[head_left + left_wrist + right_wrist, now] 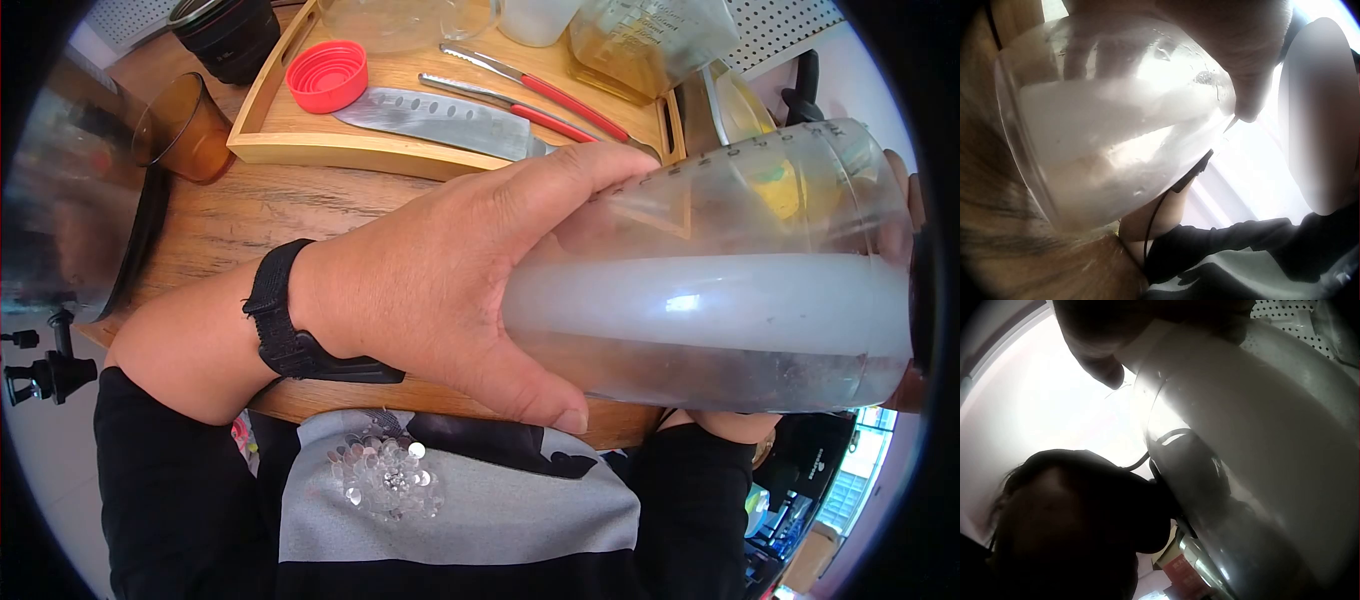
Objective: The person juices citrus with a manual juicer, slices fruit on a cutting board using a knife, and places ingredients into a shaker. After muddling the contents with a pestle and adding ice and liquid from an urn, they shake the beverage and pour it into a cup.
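Observation:
A large clear cylindrical container (740, 330) with a printed scale lies on its side in the air over the table's front edge. A pale whitish band runs along it. My left hand (430, 265) grips its left end, thumb on the near side and fingers round the far side. A black strap circles that wrist. At the opposite end my right hand (1104, 337) grips the container, mostly hidden behind it in the head view. The left wrist view shows the container's rounded end (1104, 137) close over the wooden table (997, 206).
Beyond the hands stands a wooden tray (330, 152) bearing a red ribbed cap (327, 75), a broad knife (435, 120), red-handled utensils (575, 105) and a jug of yellowish liquid (620, 85). An amber glass (185, 130) and a black lens-shaped cup (225, 40) stand left of the tray.

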`<state>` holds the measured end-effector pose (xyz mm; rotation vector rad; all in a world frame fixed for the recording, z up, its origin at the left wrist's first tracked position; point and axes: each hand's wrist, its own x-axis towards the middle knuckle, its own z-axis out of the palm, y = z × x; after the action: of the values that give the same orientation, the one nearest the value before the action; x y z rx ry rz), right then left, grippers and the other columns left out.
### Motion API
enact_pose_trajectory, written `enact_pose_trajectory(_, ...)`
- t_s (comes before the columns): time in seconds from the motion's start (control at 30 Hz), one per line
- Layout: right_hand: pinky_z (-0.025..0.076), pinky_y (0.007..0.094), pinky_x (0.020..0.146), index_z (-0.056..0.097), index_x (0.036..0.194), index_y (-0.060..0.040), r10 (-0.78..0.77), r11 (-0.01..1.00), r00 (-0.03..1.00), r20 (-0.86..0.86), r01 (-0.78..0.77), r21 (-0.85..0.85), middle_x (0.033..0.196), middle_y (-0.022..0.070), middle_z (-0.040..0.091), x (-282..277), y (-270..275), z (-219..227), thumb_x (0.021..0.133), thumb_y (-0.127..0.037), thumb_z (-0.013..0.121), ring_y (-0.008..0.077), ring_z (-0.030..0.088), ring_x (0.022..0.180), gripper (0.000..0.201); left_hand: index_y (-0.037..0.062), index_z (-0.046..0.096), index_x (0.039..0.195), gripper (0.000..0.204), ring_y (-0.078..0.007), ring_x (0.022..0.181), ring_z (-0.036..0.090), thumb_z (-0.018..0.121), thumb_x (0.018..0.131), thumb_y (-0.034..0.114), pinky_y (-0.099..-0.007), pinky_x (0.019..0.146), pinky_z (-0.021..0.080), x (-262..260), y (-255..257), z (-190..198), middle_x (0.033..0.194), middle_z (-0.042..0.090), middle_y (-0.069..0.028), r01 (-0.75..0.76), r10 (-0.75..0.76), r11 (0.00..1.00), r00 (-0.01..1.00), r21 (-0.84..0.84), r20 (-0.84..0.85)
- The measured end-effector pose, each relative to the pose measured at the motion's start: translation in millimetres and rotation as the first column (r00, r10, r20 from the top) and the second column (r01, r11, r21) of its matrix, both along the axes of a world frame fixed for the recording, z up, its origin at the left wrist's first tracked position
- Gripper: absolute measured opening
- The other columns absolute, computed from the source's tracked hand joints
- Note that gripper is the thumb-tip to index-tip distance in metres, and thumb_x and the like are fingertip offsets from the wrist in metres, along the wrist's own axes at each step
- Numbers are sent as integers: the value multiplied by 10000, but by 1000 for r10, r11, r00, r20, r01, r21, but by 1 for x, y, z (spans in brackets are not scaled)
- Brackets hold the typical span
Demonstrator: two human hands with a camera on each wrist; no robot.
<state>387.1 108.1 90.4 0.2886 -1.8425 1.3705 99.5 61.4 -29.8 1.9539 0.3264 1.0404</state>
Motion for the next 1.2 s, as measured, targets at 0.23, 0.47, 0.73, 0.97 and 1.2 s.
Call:
enact_pose_trajectory(0.23,490,421,882,475,1285,41,-48,998,999,-6,47,-31,1090,237,576,0,-1,-5,960,-568,379,345,549,1011,697,6,282,1433,1104,-330,1051,562,883,589,387,-389,915,468,0,1,-1,1155,539,-211,-5,5,1000,1000,24,0)
enact_pose_trajectory(0.47,484,416,895,478,1282,40,-93,994,996,-8,92,-65,1103,230,576,-4,-2,-9,960,-552,388,337,548,1026,680,6,285,1432,1098,-336,1054,562,881,594,389,-391,917,468,1,1,-1,1160,538,-214,-10,10,1000,1000,24,5)
enact_pose_trajectory(0.73,477,412,910,482,1279,38,-156,983,988,-11,154,-102,1119,222,576,-3,-7,-14,959,-534,398,328,548,1043,661,9,282,1435,1097,-338,1057,562,879,596,390,-385,917,469,-1,0,0,1162,533,-213,-5,5,1000,1000,2,-10)
enact_pose_trajectory(0.97,472,407,923,485,1277,36,-207,969,978,-9,204,-137,1133,215,577,-4,-10,-18,959,-518,407,319,547,1058,644,8,282,1436,1095,-328,1049,564,876,602,398,-383,914,468,-1,-1,-1,1158,533,-207,-22,22,1000,1000,11,-1)
enact_pose_trajectory(1.2,466,403,936,488,1274,35,-256,953,967,-6,251,-170,1146,209,577,-5,-11,-21,959,-502,416,311,547,1072,627,5,284,1435,1095,-335,1068,562,875,604,403,-383,926,464,-1,-1,-1,1177,531,-214,-22,22,1000,1000,6,-20)
